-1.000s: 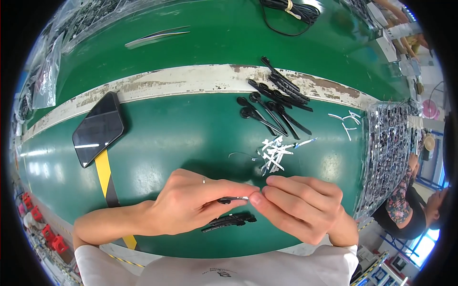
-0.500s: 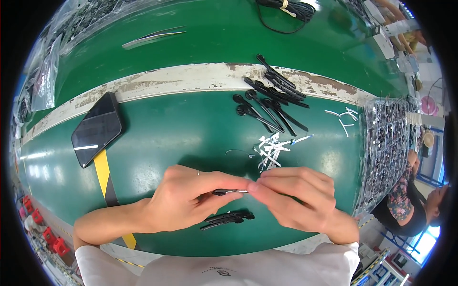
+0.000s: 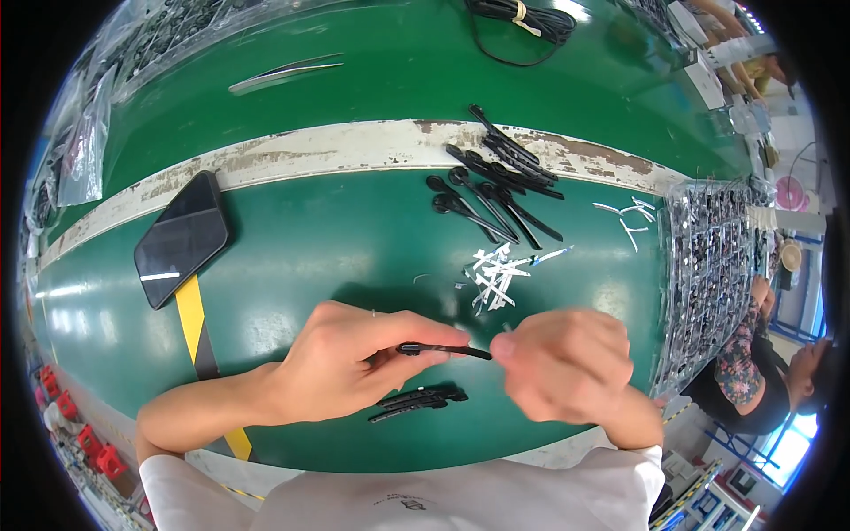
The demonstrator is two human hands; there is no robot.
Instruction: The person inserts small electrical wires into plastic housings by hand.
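Head view: my left hand [image 3: 354,367] pinches a thin black strip [image 3: 443,350] between thumb and fingers, held level just above the green table [image 3: 292,265]. My right hand [image 3: 567,363] is closed at the strip's far end, fingertips touching it. Two finished black strips [image 3: 418,401] lie beneath, near white scraps [image 3: 496,276].

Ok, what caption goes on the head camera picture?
Left hand holds a thin black strip; right hand pinches its end.

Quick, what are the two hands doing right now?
Left hand: closed, holding a thin black strip.
Right hand: closed, fingertips pinching the strip's end.
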